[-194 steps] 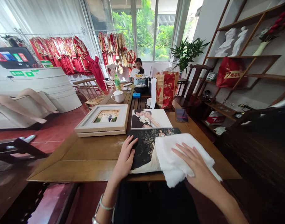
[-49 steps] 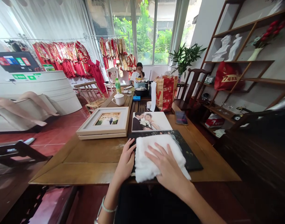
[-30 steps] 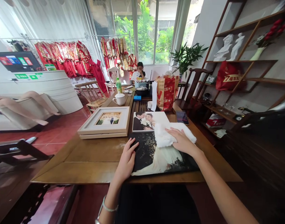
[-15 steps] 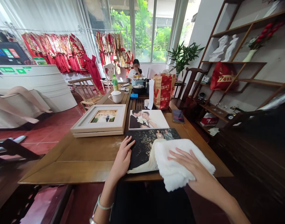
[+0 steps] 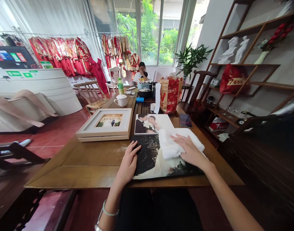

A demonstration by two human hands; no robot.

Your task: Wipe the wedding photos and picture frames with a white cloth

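A dark wedding photo panel (image 5: 158,160) lies flat at the near edge of the wooden table (image 5: 94,163). My left hand (image 5: 129,165) rests open and flat on the panel's left edge. My right hand (image 5: 191,150) presses a white cloth (image 5: 173,142) onto the panel's far right part, fingers spread over the cloth. A second wedding photo (image 5: 149,123) lies just beyond the panel, its near right corner under the cloth.
A stack of white picture frames (image 5: 105,125) sits left of the photos. Further along are a white teapot (image 5: 121,100), a red paper bag (image 5: 171,94) and a seated person (image 5: 142,72). Shelves and a wooden chair (image 5: 199,86) stand on the right.
My right hand has slid the cloth from the panel's near right corner up to its far right part. My left hand has stayed on the left edge.
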